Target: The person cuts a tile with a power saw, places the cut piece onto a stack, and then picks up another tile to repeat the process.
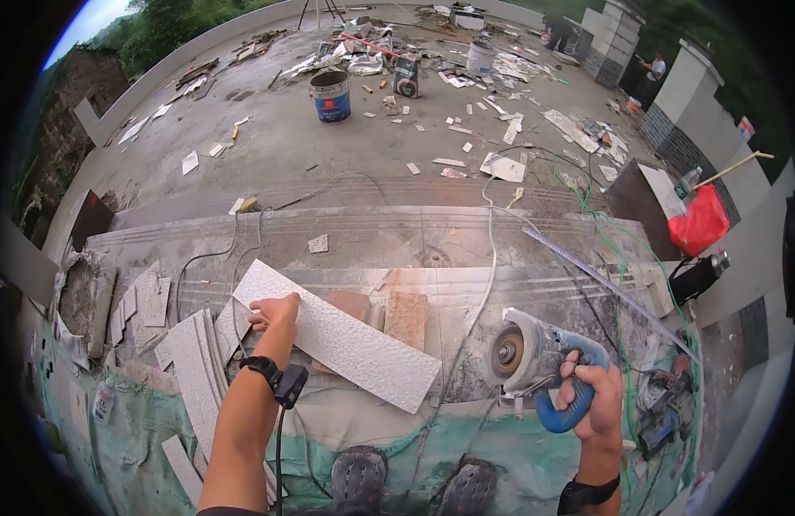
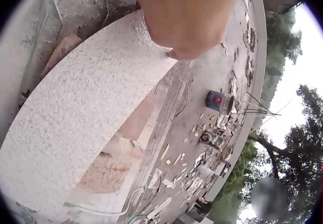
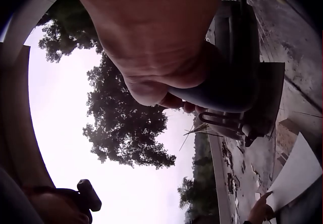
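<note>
My left hand (image 1: 275, 315) grips the upper edge of a long white rough-faced tile slab (image 1: 363, 351), which slants down to the right. In the left wrist view the tile (image 2: 75, 103) spreads below that hand, fingers partly hidden behind the wrist. Reddish brick pieces (image 1: 407, 320) lie under and beside the slab. To its right, my right hand (image 1: 592, 392) wraps round the blue handle of a handheld stone cutter (image 1: 543, 344). Its round disc (image 1: 506, 353) faces the tile, a gap between them. The right wrist view shows the cutter (image 3: 237, 83) dark below the hand.
More long tile strips (image 1: 195, 361) lie stacked at left. A second power tool (image 1: 664, 408) sits at far right among green cords. A long metal straightedge (image 1: 612, 288) crosses the steps, and a white cord (image 1: 492, 258) runs past the slab. Green sheeting (image 1: 397, 439) covers the ground near my shoes.
</note>
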`<state>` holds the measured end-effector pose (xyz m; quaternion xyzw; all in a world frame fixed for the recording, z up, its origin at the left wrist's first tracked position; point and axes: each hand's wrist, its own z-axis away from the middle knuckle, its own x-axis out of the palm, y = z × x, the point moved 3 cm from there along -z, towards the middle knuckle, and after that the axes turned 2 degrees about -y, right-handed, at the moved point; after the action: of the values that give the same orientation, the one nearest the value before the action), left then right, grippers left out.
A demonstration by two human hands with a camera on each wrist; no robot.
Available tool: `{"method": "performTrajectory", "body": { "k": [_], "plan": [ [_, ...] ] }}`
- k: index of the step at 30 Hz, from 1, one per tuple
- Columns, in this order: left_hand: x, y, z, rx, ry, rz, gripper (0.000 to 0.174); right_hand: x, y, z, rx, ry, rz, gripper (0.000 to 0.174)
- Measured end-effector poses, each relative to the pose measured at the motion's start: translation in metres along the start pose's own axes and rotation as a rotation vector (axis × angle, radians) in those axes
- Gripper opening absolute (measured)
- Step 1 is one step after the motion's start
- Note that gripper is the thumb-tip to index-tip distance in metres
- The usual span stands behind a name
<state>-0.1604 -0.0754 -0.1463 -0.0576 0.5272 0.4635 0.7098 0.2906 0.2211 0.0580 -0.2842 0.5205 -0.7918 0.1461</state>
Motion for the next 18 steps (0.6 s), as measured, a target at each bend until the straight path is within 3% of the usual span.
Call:
{"method": "performTrajectory", "body": {
  "k": [2, 3, 5, 7, 9, 11, 12, 13, 14, 16, 17, 18],
  "plan": [
    [-0.006, 0.002, 0.015, 0.267, -0.041, -0.143, 0.112, -0.003, 0.002, -0.002, 0.023, 0.021, -0.026, 0.024],
    [-0.01, 0.0, 0.027, 0.529, -0.027, -0.19, 0.108, -0.004, 0.003, -0.003, 0.042, 0.036, -0.057, 0.025],
    [-0.001, -0.006, 0.015, 1.316, -0.336, -0.318, 0.109, -0.006, 0.006, -0.004, 0.073, 0.04, -0.093, 0.025],
    [-0.035, -0.009, 0.072, 1.733, -0.407, -0.925, 0.119, -0.01, 0.007, -0.003, 0.081, 0.035, -0.133, 0.026],
    [-0.041, -0.016, 0.104, 1.816, -0.348, -1.251, 0.125, -0.01, 0.006, 0.0, 0.094, 0.036, -0.143, 0.026],
    [-0.014, -0.031, 0.094, 2.052, -0.17, -1.228, 0.126, -0.011, 0.009, 0.0, 0.096, 0.049, -0.142, 0.028],
    [-0.013, -0.028, 0.103, 2.052, -0.225, -1.285, 0.127, -0.009, 0.011, 0.0, 0.112, 0.019, -0.159, 0.028],
    [0.0, -0.034, 0.097, 2.126, -0.131, -1.258, 0.133, -0.008, 0.011, 0.001, 0.079, 0.036, -0.14, 0.029],
    [-0.005, -0.034, 0.108, 2.1, -0.121, -1.272, 0.133, -0.008, 0.01, 0.002, 0.042, 0.057, -0.116, 0.03],
    [-0.017, -0.034, 0.127, 1.907, -0.35, -1.484, 0.137, -0.008, 0.01, 0.004, 0.031, 0.06, -0.135, 0.03],
    [-0.016, -0.036, 0.122, 1.894, -0.345, -1.483, 0.137, -0.009, 0.008, 0.006, 0.015, 0.086, -0.153, 0.031],
    [-0.012, -0.039, 0.117, 2.015, -0.326, -1.405, 0.139, -0.008, 0.006, 0.008, 0.016, 0.076, -0.153, 0.031]
  ]
}}
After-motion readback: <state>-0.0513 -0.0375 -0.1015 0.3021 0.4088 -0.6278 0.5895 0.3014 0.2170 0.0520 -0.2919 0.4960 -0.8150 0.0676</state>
